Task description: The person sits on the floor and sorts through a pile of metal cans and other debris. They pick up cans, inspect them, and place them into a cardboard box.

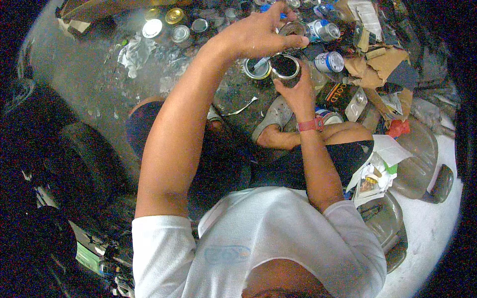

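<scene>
The right hand point(298, 93), one red wristwatch point(310, 124) on its wrist, is clamped on one round tin point(285, 78) with dark contents. I take this tin as the middle of the clock. Near 12 o'clock, the left hand point(258, 37) has thumb and fingers apart beside a roundish vessel point(292, 30); whether it grips this, I cannot tell. One open tin point(258, 78) stands just beside, at 9 o'clock. I count two silver-blue drink cans point(330, 62), at 1 and 3 o'clock, and a group of five round lids or tins point(152, 28) at 10 o'clock. Torn brown cardboard point(375, 69) lies at 3 o'clock, and one clear plastic tray point(355, 104) at 4 o'clock. The surface is a dark grey floor point(94, 64), with pale spots. Around 5 o'clock the room shows a whitish floor area point(432, 238).
</scene>
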`<state>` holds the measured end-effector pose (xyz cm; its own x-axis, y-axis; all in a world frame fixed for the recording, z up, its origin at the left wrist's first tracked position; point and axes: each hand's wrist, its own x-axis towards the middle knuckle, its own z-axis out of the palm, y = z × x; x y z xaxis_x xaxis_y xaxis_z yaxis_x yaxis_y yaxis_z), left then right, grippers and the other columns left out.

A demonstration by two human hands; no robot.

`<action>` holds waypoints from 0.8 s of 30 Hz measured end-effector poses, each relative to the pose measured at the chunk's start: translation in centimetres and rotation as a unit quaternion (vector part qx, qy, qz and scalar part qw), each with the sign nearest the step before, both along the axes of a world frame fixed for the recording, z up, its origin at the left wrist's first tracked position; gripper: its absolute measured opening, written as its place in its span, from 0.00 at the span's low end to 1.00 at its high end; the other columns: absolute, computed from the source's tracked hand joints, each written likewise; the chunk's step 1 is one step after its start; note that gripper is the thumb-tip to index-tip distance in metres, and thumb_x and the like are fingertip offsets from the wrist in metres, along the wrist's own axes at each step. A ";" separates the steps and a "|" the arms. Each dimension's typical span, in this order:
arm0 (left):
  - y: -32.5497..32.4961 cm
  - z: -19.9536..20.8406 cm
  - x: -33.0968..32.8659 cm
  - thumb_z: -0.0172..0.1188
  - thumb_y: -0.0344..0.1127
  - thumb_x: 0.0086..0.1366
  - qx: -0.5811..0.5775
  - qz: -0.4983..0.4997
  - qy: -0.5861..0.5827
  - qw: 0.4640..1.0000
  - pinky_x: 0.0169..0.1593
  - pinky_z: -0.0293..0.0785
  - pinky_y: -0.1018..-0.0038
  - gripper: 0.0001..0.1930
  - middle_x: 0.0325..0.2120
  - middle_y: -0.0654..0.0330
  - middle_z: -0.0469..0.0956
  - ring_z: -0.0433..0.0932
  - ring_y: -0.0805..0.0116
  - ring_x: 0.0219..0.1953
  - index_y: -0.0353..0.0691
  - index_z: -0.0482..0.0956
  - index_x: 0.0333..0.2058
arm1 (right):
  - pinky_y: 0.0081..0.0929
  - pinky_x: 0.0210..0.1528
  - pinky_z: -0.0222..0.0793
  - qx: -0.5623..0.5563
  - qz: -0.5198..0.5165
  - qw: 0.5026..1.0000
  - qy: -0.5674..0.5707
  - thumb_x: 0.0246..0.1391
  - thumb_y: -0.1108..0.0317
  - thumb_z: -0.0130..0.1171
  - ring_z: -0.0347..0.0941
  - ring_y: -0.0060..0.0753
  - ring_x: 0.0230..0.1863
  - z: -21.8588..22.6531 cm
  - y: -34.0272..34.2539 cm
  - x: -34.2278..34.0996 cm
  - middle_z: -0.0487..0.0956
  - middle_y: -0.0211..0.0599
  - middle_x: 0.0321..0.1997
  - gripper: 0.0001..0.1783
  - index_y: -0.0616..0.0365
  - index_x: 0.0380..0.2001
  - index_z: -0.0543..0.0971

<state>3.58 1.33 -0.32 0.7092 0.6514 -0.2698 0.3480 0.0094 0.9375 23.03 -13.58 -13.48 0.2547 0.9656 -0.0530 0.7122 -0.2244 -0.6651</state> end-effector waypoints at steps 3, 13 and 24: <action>-0.4 -3.6 0.7 0.65 0.58 0.66 0.124 0.012 -0.011 0.992 0.65 0.71 0.56 0.39 0.54 0.45 0.79 0.78 0.47 0.59 0.36 0.65 0.64 | 0.42 0.63 0.72 0.023 -0.013 0.997 0.068 0.43 0.63 0.80 0.77 0.51 0.60 -0.7 0.1 -0.2 0.79 0.50 0.58 0.44 0.58 0.62 0.69; -1.8 -8.2 0.6 0.69 0.54 0.58 0.447 -0.050 0.154 0.880 0.71 0.52 0.32 0.35 0.53 0.48 0.81 0.74 0.44 0.63 0.42 0.69 0.59 | 0.40 0.65 0.70 0.068 -0.062 0.987 0.133 0.41 0.69 0.82 0.75 0.49 0.62 -1.7 -0.1 -3.3 0.77 0.49 0.61 0.47 0.60 0.64 0.67; -3.1 -8.3 0.0 0.77 0.51 0.49 0.515 -0.097 0.230 0.820 0.73 0.51 0.33 0.44 0.65 0.53 0.71 0.62 0.46 0.73 0.47 0.70 0.64 | 0.46 0.61 0.70 0.141 -0.016 0.989 0.035 0.36 0.63 0.85 0.74 0.56 0.60 -1.4 1.8 -5.3 0.77 0.49 0.58 0.48 0.60 0.60 0.69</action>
<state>3.61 -1.78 -8.60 0.8044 0.5881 0.0843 0.5680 -0.8029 0.1809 17.73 -11.81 -14.86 0.2899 0.9361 0.1990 0.6579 -0.0440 -0.7518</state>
